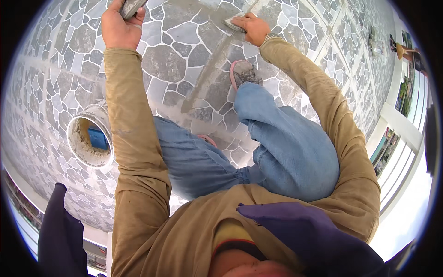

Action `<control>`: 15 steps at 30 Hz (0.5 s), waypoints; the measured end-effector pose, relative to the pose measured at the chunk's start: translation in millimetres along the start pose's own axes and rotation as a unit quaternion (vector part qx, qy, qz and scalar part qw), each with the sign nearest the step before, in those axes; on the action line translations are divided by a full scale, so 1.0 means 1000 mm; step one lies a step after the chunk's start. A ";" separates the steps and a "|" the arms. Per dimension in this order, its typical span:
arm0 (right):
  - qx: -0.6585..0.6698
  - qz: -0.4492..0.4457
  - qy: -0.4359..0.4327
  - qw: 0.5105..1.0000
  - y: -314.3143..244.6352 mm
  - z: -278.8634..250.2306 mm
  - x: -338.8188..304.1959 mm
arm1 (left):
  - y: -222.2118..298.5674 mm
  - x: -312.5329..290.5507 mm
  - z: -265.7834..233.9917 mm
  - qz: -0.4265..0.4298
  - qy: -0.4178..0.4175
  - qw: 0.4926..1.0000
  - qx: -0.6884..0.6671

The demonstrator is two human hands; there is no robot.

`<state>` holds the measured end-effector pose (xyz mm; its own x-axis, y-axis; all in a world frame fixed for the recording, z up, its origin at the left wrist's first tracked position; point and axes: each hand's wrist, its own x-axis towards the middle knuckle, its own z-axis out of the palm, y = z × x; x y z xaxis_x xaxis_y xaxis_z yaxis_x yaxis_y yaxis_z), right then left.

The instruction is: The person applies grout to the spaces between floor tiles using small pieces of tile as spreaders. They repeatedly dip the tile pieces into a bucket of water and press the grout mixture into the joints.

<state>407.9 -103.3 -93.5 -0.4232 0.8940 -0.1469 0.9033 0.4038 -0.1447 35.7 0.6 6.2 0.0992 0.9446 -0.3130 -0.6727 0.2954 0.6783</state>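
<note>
My left hand, at the top left, is closed around a grey, mortar-smeared slab-like thing that the picture's top edge cuts off. Farther right, my right hand grips a flat grey scraper-like piece, its fingers stretched over the top. That piece lies against the tiled floor, at the upper end of a dull grey smeared joint. The joint runs slantwise down toward my legs. The exact kind of both held pieces is hard to make out.
A white bucket crusted with mortar stands left of my left forearm, with a blue thing inside. My pink-edged shoe is on the floor beside the joint. White railings run along the right side.
</note>
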 end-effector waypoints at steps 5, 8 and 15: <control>0.061 0.014 -0.041 0.997 0.011 -0.003 -0.047 | 0.001 -0.005 -0.003 0.008 0.078 0.992 0.102; 0.374 0.200 0.012 0.905 0.046 -0.036 -0.046 | -0.005 -0.002 0.004 0.008 0.046 0.991 0.123; 0.400 0.042 0.165 0.901 -0.036 -0.178 0.014 | -0.021 -0.012 0.031 -0.034 0.008 0.969 0.245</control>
<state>381.7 -71.3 83.9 -0.1919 0.9773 0.0898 0.5363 0.1810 -0.8244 71.7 -12.8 16.4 0.1175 0.9194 -0.3753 -0.2367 0.3929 0.8886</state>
